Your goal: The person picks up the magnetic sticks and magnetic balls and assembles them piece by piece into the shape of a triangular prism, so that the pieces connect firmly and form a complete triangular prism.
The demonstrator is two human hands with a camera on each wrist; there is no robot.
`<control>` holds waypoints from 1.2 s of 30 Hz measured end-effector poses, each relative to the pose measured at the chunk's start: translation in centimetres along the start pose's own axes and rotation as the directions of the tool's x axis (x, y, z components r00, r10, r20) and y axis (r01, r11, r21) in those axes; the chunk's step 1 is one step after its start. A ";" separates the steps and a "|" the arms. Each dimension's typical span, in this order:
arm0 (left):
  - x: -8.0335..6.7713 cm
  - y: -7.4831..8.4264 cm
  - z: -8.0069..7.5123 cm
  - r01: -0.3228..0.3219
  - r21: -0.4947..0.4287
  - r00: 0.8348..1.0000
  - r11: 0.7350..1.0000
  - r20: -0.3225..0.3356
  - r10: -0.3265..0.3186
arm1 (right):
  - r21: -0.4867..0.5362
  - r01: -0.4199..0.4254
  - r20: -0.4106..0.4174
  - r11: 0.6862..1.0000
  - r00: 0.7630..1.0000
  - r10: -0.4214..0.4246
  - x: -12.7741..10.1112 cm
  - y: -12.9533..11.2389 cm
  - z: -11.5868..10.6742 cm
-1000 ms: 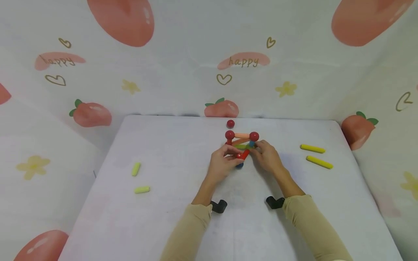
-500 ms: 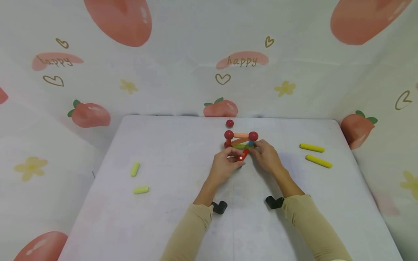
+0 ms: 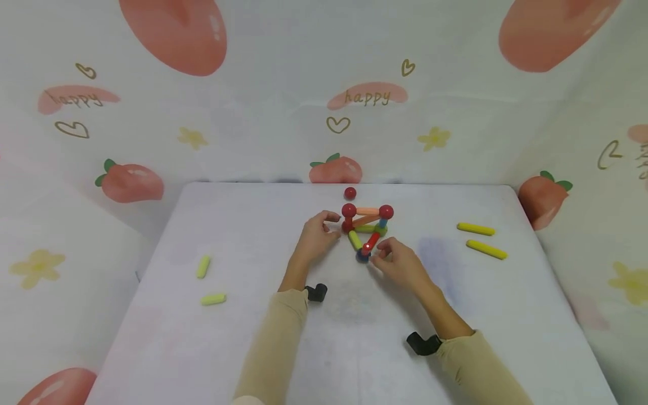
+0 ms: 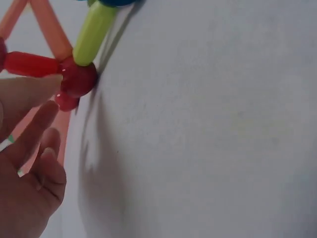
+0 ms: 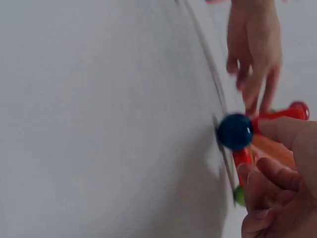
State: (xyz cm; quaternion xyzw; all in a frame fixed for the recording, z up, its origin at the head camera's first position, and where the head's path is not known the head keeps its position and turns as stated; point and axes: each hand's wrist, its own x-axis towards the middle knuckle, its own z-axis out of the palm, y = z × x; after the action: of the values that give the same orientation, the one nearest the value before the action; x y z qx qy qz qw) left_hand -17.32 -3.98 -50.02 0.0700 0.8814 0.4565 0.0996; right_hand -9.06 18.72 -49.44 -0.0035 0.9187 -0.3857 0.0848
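A small frame of coloured rods and balls (image 3: 365, 224) stands at the table's far middle. My left hand (image 3: 335, 225) is beside its left corner, fingers loosely curled. One fingertip (image 4: 34, 89) touches the lower red ball (image 4: 78, 79), where a green rod (image 4: 94, 32) and a red rod (image 4: 29, 63) meet. My right hand (image 3: 379, 250) is at the front corner. Its thumb and curled fingers pinch the red rod (image 5: 280, 115) just by the blue ball (image 5: 234, 131) on the table.
A loose red ball (image 3: 350, 193) lies behind the frame. Two yellow rods (image 3: 476, 229) (image 3: 486, 249) lie to the right, two short light-green rods (image 3: 203, 266) (image 3: 213, 299) to the left. The white table (image 3: 253, 236) is ringed by strawberry-print cloth walls.
My left hand has let go of the front red rod and moved left to the frame's left corner. My right hand has drawn back to the blue-ball end. The green rod now shows.
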 end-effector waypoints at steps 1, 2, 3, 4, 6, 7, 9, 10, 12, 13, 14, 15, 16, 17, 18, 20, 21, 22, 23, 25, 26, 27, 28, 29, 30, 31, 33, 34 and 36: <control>0.4 -0.1 0.1 -0.030 0.033 0.999 0.999 0.021 0.029 | 0.010 0.005 0.015 1.000 1.000 -0.005 -0.2 -0.2 0.5; 0.7 -0.1 0.2 -0.060 0.060 0.997 0.996 0.048 0.058 | 0.014 0.010 0.022 1.000 1.000 -0.010 -0.2 -0.4 0.9; 0.9 -0.2 0.4 -0.085 0.087 0.994 0.993 0.076 0.079 | 0.014 0.015 0.022 1.000 1.000 -0.015 -0.2 -0.5 1.4; 1.0 -0.2 0.5 -0.105 0.104 0.990 0.989 0.102 0.094 | 0.015 0.017 0.017 1.000 1.000 -0.018 -0.2 -0.6 1.8; 1.1 -0.2 0.8 -0.123 0.127 0.986 0.984 0.128 0.106 | 0.013 0.029 -0.003 0.999 1.000 -0.029 -0.1 -0.7 2.4; 1.0 -0.2 0.8 -0.123 0.133 0.986 0.983 0.130 0.105 | 0.009 0.034 -0.015 0.999 0.999 -0.033 0.0 -0.7 2.7; 0.7 -0.2 0.8 -0.103 0.135 0.989 0.985 0.117 0.087 | 0.000 0.043 -0.037 0.999 0.998 -0.043 0.2 -0.7 2.9; 0.5 -0.1 0.7 -0.096 0.132 0.991 0.987 0.106 0.082 | -0.003 0.044 -0.046 0.999 0.998 -0.044 0.3 -0.7 2.9; 0.2 -0.2 0.4 -0.081 0.131 0.994 0.988 0.079 0.071 | -0.018 0.051 -0.053 0.999 0.997 -0.052 0.5 -0.5 2.8; 0.0 -0.2 0.2 -0.074 0.131 0.996 0.989 0.064 0.067 | -0.024 0.051 -0.054 0.998 0.997 -0.053 0.6 -0.5 2.6; -0.2 -0.2 0.1 -0.058 0.133 0.997 0.989 0.052 0.052 | -0.031 0.056 -0.051 0.998 0.997 -0.057 0.7 -0.4 2.5; -0.5 -0.2 -0.1 -0.044 0.135 0.998 0.990 0.041 0.039 | -0.034 0.059 -0.049 0.998 0.997 -0.061 0.8 -0.4 2.3; -0.7 -0.2 -0.2 -0.029 0.138 0.999 0.990 0.032 0.024 | -0.035 0.064 -0.047 0.997 0.997 -0.066 0.9 -0.4 2.1; -1.0 -0.2 -0.4 -0.006 0.140 1.000 0.990 0.024 0.002 | -0.040 0.074 -0.046 0.996 0.996 -0.076 1.0 -0.3 2.0; -1.3 -0.1 -0.5 0.017 0.139 1.000 0.990 0.017 -0.020 | -0.046 0.085 -0.048 0.995 0.995 -0.087 1.1 -0.3 1.8; -2.0 -0.1 -0.6 0.059 0.133 0.998 0.989 0.006 -0.060 | -0.060 0.113 -0.055 0.992 0.992 -0.117 1.3 -0.2 1.5; -2.3 0.0 -0.6 0.074 0.126 0.997 0.989 0.000 -0.075 | -0.068 0.126 -0.061 0.990 0.990 -0.130 1.5 -0.2 1.4; -2.7 0.1 -0.5 0.092 0.121 0.996 0.988 -0.006 -0.092 | -0.075 0.139 -0.067 0.987 0.987 -0.144 1.6 -0.1 1.3; -3.0 0.1 -0.6 0.110 0.116 0.994 0.987 -0.011 -0.110 | -0.084 0.152 -0.072 0.985 0.985 -0.158 1.8 -0.1 1.2; -3.6 0.2 -0.6 0.137 0.111 0.991 0.984 -0.022 -0.135 | -0.089 0.181 -0.075 0.979 0.979 -0.188 2.2 -0.1 1.2; -3.9 0.3 -0.6 0.152 0.110 0.988 0.982 -0.031 -0.149 | -0.087 0.194 -0.073 0.977 0.977 -0.201 2.3 -0.1 1.2; -4.2 0.3 -0.6 0.167 0.110 0.986 0.980 -0.037 -0.164 | -0.083 0.207 -0.071 0.975 0.974 -0.213 2.5 -0.1 1.2; -4.4 0.4 -0.7 0.181 0.112 0.983 0.977 -0.045 -0.177 | -0.079 0.220 -0.069 0.972 0.972 -0.225 2.7 -0.2 1.2; -4.5 0.4 -0.7 0.192 0.112 0.981 0.975 -0.055 -0.187 | -0.075 0.233 -0.067 0.970 0.969 -0.238 2.9 -0.2 1.2; -4.7 0.4 -0.8 0.199 0.113 0.979 0.974 -0.066 -0.192 | -0.073 0.247 -0.066 0.966 0.965 -0.252 3.0 -0.3 1.2; -4.8 0.4 -0.8 0.206 0.113 0.977 0.972 -0.078 -0.198 | -0.073 0.257 -0.065 0.964 0.963 -0.262 3.2 -0.3 1.2; -4.9 0.4 -0.9 0.212 0.115 0.975 0.970 -0.094 -0.202 | -0.081 0.274 -0.066 0.958 0.958 -0.279 3.5 -0.3 1.3; -4.9 0.4 -1.0 0.213 0.115 0.974 0.970 -0.103 -0.201 | -0.089 0.280 -0.064 0.956 0.956 -0.286 3.7 -0.3 1.3; -4.9 0.3 -1.1 0.212 0.118 0.973 0.970 -0.121 -0.197 | -0.103 0.293 -0.058 0.950 0.952 -0.300 4.1 -0.3 1.4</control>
State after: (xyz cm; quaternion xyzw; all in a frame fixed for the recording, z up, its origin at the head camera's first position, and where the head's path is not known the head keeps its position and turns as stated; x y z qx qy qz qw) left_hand -12.81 -5.76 -48.62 -0.0398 0.9159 0.3884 0.0936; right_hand -12.88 17.19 -50.83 -0.1315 0.9272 -0.3506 -0.0081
